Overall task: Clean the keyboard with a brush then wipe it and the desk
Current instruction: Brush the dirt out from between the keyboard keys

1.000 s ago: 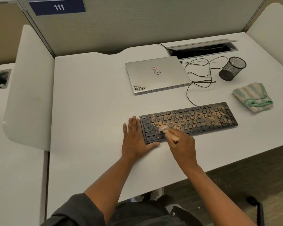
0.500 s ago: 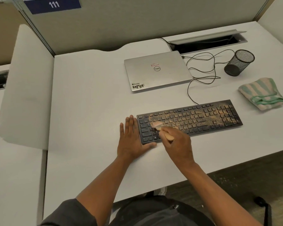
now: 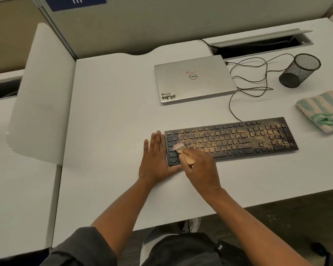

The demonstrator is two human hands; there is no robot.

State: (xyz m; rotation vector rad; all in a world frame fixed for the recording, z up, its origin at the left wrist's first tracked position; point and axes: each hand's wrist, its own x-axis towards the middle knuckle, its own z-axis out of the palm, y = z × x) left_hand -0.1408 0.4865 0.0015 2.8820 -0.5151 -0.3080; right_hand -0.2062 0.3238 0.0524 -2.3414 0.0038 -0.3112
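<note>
A black keyboard (image 3: 238, 140) lies on the white desk (image 3: 113, 112), its keys covered in brownish dust except at the left end. My right hand (image 3: 202, 167) grips a small brush (image 3: 182, 150) with a wooden handle; its pale bristles rest on the keys near the left end. Flat on the desk, my left hand (image 3: 155, 160) presses against the keyboard's left edge with fingers together and the thumb at its front corner. A striped green and cream cloth (image 3: 323, 110) sits folded at the far right.
A closed silver laptop (image 3: 193, 80) lies behind the keyboard, with black cables (image 3: 258, 77) looping to its right. A black mesh pen cup (image 3: 300, 71) stands at the back right. An open cable hatch (image 3: 261, 45) runs along the back. White dividers flank the desk.
The brush has moved slightly left across the left-end keys. My left hand stays against the keyboard's edge. The camera has shifted a little, so the scene sits more to the right.
</note>
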